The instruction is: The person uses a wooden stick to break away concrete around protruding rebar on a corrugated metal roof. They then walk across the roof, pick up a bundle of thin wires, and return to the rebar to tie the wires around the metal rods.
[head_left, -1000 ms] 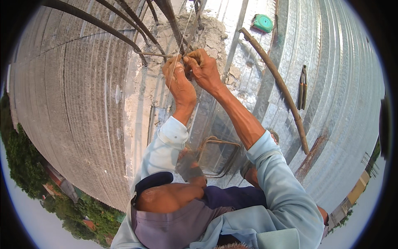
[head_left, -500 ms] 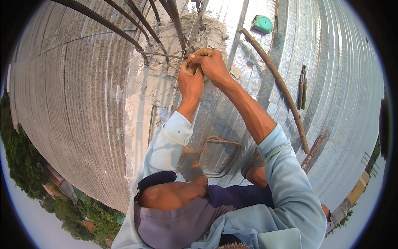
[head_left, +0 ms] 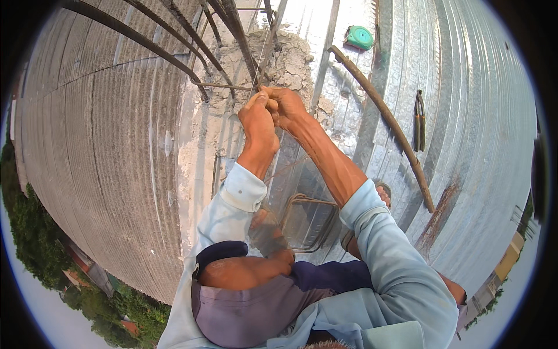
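My left hand and my right hand meet at the foot of an upright rebar, fingertips pinched together. Whatever sits between the fingers is too small and hidden to make out. Right at the fingertips, a thinner bent steel bar runs from the left toward the upright. A taut pale string passes down close by the left fingers. Below the wrists a fine rust-coloured strand shows; where it ends is unclear.
Several more rebars rise from rough concrete. On the metal sheeting at right lie a green tape measure, a long curved rusty rod and pincers with dark handles. Bent steel stirrups lie by my feet. Corrugated roofing stretches left.
Both hands have shifted slightly down in the view, the left one turning so its back faces up more. Fingertips stay together by the rebar. The rust-coloured strand has come into sight below the wrists.
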Demonstrator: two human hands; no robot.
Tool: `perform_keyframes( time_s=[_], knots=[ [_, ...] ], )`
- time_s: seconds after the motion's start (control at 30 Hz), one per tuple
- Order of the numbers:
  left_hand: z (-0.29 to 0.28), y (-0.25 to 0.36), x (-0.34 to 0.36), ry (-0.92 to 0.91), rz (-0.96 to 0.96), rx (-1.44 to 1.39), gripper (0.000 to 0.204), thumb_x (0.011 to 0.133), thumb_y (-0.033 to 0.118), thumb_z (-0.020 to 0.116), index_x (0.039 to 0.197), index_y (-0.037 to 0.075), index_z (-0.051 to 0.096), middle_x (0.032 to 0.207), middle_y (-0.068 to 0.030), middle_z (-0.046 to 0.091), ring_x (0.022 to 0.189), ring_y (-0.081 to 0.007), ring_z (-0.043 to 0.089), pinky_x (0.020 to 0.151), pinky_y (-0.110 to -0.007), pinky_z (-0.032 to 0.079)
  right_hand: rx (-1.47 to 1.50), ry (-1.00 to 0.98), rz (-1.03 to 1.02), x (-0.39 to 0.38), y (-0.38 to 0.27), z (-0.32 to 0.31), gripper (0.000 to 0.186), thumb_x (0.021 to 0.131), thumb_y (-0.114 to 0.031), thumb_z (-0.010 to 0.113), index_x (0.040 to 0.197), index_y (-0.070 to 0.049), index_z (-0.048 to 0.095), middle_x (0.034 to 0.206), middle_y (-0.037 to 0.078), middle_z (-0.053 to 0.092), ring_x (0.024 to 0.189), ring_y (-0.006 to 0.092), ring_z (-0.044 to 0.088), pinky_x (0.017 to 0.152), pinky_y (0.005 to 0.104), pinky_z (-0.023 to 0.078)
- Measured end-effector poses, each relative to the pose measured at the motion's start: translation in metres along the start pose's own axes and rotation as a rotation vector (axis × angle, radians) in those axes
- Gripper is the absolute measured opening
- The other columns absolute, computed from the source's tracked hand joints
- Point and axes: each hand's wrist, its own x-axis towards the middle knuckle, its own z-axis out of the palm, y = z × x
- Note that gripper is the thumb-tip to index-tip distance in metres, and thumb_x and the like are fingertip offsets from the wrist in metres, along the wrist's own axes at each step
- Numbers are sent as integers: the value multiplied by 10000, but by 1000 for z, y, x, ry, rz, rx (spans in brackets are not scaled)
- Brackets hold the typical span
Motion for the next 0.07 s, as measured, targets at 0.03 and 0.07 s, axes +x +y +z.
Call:
perform_keyframes(
  time_s=[0.03,0.07],
  knots=[
    [9,1,-3,23,-8,-6,256,1018,177,476,1149,-15,581,740,-22,591,559,-94,470,503,-240,367,-99,-1,-72,8,20,-4,295,875,-175,721,1137,-45,686,906,75,696,784,201,640,654,333,525],
    [15,3,-4,37,-19,33,252,1017,178,477,1143,-14,582,767,-38,611,566,-97,477,499,-243,372,-98,-10,-75,10,18,-2,295,875,-175,721,1137,-45,686,906,75,696,784,201,640,654,333,525]
  ],
)
